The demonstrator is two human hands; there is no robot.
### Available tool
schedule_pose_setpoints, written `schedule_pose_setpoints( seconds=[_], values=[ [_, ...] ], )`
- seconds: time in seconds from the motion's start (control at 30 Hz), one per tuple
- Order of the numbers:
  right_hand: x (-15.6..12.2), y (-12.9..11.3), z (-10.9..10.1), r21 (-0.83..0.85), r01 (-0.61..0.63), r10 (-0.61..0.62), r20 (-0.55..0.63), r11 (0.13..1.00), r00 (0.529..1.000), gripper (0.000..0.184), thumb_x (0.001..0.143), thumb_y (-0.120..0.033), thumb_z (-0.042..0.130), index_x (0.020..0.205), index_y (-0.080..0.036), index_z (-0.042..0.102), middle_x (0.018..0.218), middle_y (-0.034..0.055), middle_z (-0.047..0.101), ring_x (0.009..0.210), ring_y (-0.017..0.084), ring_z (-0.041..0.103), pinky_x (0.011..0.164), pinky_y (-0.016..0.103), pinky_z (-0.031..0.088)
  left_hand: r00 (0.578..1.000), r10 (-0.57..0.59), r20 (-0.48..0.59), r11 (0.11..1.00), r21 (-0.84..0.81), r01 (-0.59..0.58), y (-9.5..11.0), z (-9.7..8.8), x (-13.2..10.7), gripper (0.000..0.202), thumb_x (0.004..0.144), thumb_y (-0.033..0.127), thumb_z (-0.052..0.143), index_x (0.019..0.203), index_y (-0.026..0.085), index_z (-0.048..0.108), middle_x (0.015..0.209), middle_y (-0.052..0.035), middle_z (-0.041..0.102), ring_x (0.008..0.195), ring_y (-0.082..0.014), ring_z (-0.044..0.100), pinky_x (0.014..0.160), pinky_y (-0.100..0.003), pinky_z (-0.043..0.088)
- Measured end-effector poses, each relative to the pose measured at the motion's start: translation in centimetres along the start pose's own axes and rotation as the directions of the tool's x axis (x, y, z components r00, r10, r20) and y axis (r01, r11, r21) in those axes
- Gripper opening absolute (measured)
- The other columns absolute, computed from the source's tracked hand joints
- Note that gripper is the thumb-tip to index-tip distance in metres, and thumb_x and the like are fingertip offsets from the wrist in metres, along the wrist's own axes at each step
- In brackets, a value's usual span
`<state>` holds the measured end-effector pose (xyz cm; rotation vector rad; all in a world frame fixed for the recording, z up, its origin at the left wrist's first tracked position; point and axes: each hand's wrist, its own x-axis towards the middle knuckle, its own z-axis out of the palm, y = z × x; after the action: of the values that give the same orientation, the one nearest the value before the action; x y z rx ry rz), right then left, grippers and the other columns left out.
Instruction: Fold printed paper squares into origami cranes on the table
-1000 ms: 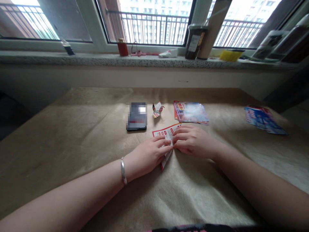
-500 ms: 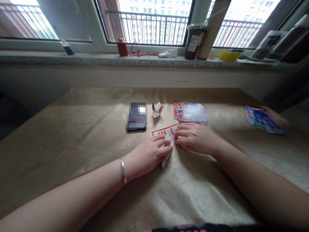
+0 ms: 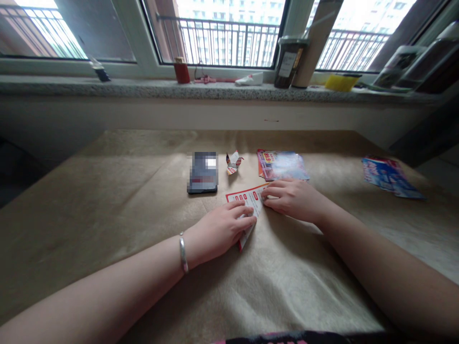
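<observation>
A folded paper flyer (image 3: 253,195), white with red print and a red border, lies on the table as a triangle. My left hand (image 3: 224,224) rests on its left part, fingers stretched out and pressing it down. At the flyer's upper right corner, the fingertips of my right hand (image 3: 294,198) touch the slanted folded edge. Those fingers are slightly bent and a little apart; the thumb is hidden. Just beyond the flyer stands a small folded paper bird (image 3: 234,163), with a phone (image 3: 203,173) to its left.
A stack of colourful flyers (image 3: 283,165) lies behind my right hand. More blue flyers (image 3: 390,177) are fanned out at the far right. The brown-covered table (image 3: 107,200) reaches toward a stone windowsill (image 3: 143,90) holding a dark jar (image 3: 289,62) and a red container (image 3: 181,70).
My right hand has slid a little up and to the right along the flyer's folded edge. The left hand and the flyer stay in place.
</observation>
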<state>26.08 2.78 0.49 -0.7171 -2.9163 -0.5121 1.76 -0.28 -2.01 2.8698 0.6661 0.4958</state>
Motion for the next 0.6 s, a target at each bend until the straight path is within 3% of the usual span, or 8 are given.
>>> schedule_pose_setpoints(
  seconds=[0.27, 0.6],
  values=[
    [-0.4, 0.7, 0.4, -0.035, -0.029, 0.029, 0.007, 0.999, 1.000, 0.017, 0.091, -0.022, 0.051, 0.086, -0.020, 0.067, 0.103, 0.0021, 0.067, 0.090, 0.018, 0.059, 0.078, 0.032, 0.042, 1.000, -0.004, 0.017, 1.000, 0.001, 0.004, 0.1, -0.2, -0.1, 0.026, 0.091, 0.015, 0.043, 0.113, 0.016, 0.058, 0.119, -0.0097, 0.058, 0.111, -0.0212, 0.052, 0.097, -0.039, 0.046],
    [-1.0, 1.4, 1.3, -0.074, -0.163, 0.166, 0.029, 0.984, 0.986, 0.014, 0.088, -0.019, 0.053, 0.091, -0.019, 0.067, 0.100, 0.0049, 0.068, 0.087, 0.018, 0.060, 0.069, 0.029, 0.042, 1.000, -0.007, 0.020, 1.000, 0.001, 0.007, 0.2, -0.2, -0.3, 0.026, 0.091, 0.014, 0.043, 0.112, 0.014, 0.058, 0.119, -0.0118, 0.058, 0.112, -0.0220, 0.052, 0.097, -0.040, 0.047]
  ],
)
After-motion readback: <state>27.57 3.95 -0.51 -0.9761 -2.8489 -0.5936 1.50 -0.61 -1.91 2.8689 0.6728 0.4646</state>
